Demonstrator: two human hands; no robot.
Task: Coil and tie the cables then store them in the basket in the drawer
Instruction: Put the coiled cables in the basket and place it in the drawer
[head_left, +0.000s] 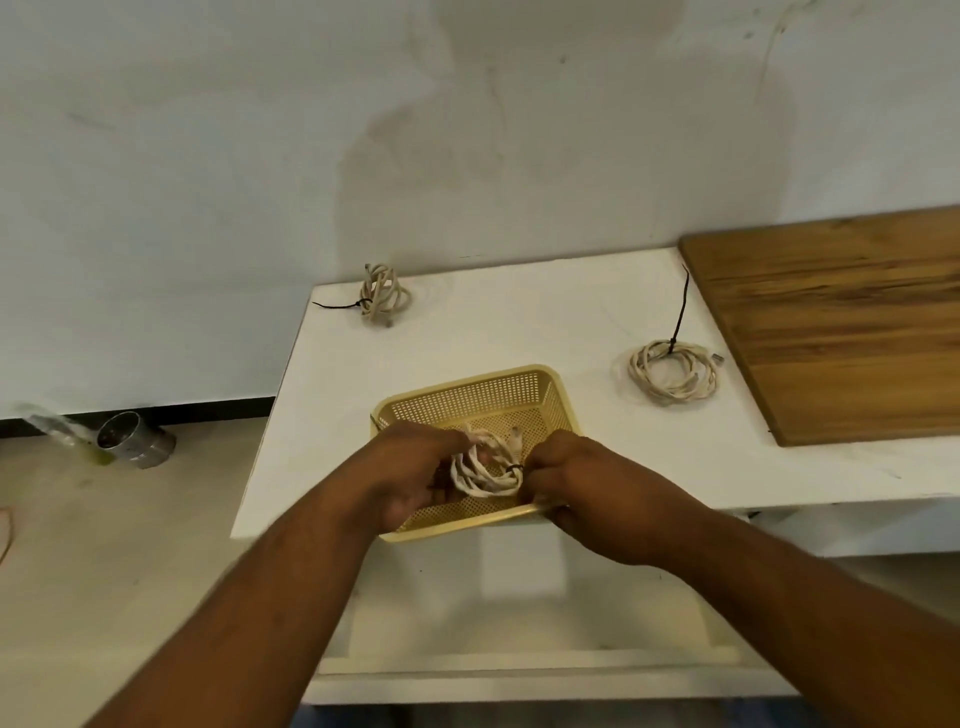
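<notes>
A yellow perforated basket (467, 395) sits on the white tabletop (519, 322) near its front edge. Over the basket I hold a small coiled white cable (485, 475) with a dark tie around its right side. My left hand (410, 467) grips the coil's left part. My right hand (571, 483) pinches the coil at the tie. A second tied coil (382, 293) lies at the table's back left. A third tied coil (672, 371), with a long black tie tail, lies at the right. The open white drawer (519, 665) shows below the table edge.
A wooden board (841, 322) covers the right end of the table. A metal can (132, 439) and a plastic wrapper lie on the floor at the left. A white wall rises behind the table.
</notes>
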